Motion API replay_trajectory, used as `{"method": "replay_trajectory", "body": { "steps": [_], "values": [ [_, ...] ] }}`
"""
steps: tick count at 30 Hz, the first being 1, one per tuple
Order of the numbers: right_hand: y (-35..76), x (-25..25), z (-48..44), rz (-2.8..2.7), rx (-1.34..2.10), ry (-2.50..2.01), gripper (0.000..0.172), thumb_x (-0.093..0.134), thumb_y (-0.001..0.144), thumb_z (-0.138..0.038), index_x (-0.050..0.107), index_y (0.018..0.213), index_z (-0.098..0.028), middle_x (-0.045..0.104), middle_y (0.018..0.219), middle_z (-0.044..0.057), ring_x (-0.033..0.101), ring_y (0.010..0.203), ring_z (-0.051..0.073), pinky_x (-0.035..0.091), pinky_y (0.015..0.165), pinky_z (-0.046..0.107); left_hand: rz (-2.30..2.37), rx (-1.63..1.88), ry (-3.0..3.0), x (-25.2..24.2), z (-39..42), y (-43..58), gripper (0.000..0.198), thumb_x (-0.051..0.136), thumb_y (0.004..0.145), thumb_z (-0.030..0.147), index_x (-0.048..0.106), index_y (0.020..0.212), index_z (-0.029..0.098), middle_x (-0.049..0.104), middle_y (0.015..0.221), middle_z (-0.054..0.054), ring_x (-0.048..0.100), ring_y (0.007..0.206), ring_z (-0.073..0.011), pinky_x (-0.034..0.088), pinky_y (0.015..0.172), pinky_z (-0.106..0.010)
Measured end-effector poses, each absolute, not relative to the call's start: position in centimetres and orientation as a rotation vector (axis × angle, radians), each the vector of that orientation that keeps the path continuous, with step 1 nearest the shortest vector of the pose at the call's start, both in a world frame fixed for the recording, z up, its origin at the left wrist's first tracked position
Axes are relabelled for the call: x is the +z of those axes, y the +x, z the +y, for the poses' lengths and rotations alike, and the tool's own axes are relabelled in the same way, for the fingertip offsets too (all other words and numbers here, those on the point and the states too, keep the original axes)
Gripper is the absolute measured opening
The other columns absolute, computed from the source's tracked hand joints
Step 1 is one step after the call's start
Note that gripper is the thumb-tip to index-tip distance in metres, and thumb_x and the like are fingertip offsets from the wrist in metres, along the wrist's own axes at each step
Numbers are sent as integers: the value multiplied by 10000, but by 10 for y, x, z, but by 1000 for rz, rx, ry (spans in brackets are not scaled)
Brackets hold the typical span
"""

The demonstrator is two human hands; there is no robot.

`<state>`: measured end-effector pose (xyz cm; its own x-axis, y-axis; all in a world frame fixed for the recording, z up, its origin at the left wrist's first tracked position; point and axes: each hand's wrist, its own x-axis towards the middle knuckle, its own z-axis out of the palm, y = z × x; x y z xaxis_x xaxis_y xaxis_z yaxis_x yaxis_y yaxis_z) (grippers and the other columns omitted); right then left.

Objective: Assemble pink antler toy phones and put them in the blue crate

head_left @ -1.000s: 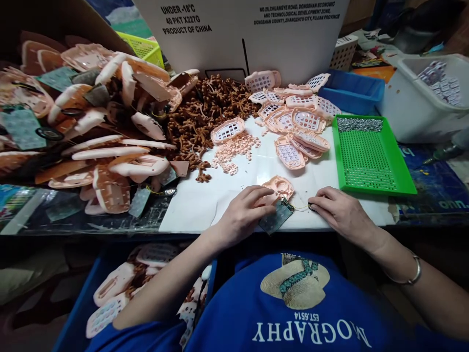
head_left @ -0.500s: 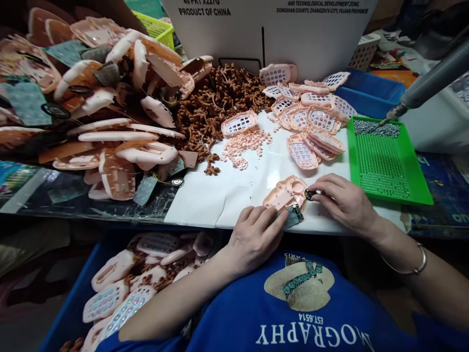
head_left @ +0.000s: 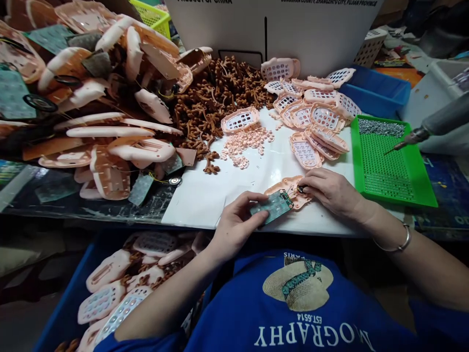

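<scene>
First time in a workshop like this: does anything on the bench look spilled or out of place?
Nothing damaged, but pink rings lie scattered on the white sheet, and brown pieces spill toward them. The left hand holds a board, the right hand pinches a dark part.

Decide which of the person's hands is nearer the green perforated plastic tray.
Right. The right hand rests on a pink plastic shell just beside the tray; the left hand, pinching a green circuit board, lies farther off.
</scene>
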<state>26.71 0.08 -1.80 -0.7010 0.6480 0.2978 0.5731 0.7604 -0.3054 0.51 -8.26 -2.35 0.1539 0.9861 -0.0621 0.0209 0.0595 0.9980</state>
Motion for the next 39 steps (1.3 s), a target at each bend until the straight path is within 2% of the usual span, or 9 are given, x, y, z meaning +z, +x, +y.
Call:
{"method": "replay_trajectory", "body": {
  "steps": [3, 11, 18, 21, 26, 29, 32, 34, 39],
  "values": [
    [267, -13, 6, -2677, 252, -910, 240, 479, 992, -239, 698, 977, -142, 677, 912, 109, 625, 835, 197, 510, 736, 324, 1120, 1040, 1042, -27, -81, 6, 226, 728, 855, 304, 667, 1053, 214, 618, 857, 22, 556, 637, -61, 494, 557, -167],
    [265, -8, 10, -2886, -53, -826, 213, 473, 957, -103, 681, 914, -116, 647, 839, 102, 590, 802, 196, 460, 716, 316, 1107, 1096, 967, -26, -75, 12, 263, 751, 825, 290, 656, 1058, 210, 636, 898, 21, 589, 621, -63, 547, 550, -184],
    [255, 4, 26, -2913, 297, -967, 167, 579, 863, -76, 673, 752, -157, 609, 697, 24, 523, 622, 125, 352, 582, 268, 1094, 1113, 964, -29, -72, 16, 288, 754, 813, 292, 644, 1062, 201, 616, 972, 4, 596, 667, -73, 559, 538, -183],
    [255, 7, 28, -2903, 375, -1042, 144, 616, 844, -96, 686, 734, -159, 642, 699, 27, 563, 635, 130, 377, 591, 266, 1077, 1176, 980, -26, -69, 19, 381, 772, 786, 293, 605, 1119, 214, 572, 1045, -9, 588, 700, -79, 561, 512, -182],
    [262, 16, 4, -2687, 292, -1035, 178, 545, 940, -176, 722, 926, -161, 711, 808, 62, 646, 713, 166, 476, 655, 289, 1068, 1228, 1071, -17, -63, 25, 499, 754, 795, 294, 506, 1225, 240, 537, 1005, -3, 577, 646, -62, 540, 495, -167],
    [255, 26, -14, -2448, 221, -917, 229, 514, 983, -246, 693, 1067, -130, 731, 951, 107, 682, 852, 186, 526, 772, 306, 1047, 1199, 1148, -11, -62, 28, 507, 736, 815, 298, 481, 1250, 244, 538, 1002, -3, 584, 644, -65, 530, 500, -171],
    [243, 34, -17, -2444, 378, -811, 374, 588, 949, -274, 587, 1290, -121, 708, 1141, 140, 673, 1002, 209, 535, 858, 331, 1033, 1167, 1285, -3, -60, 33, 501, 722, 834, 282, 470, 1266, 244, 572, 986, -8, 590, 674, -77, 516, 532, -173],
    [237, 35, -11, -2492, 573, -825, 447, 624, 917, -240, 547, 1347, -143, 717, 1103, 112, 675, 930, 195, 535, 812, 329, 994, 1176, 1356, 1, -58, 36, 488, 704, 852, 296, 467, 1275, 243, 592, 960, -8, 599, 703, -92, 517, 565, -186],
    [241, 27, 5, -2157, 1023, -1026, 131, 621, 882, -227, 691, 970, -160, 688, 831, 24, 611, 755, 145, 498, 709, 284, 957, 1158, 1362, 2, -43, 39, 593, 716, 825, 422, 447, 1311, 213, 577, 1011, -40, 594, 764, -111, 498, 615, -207]
  ]
}}
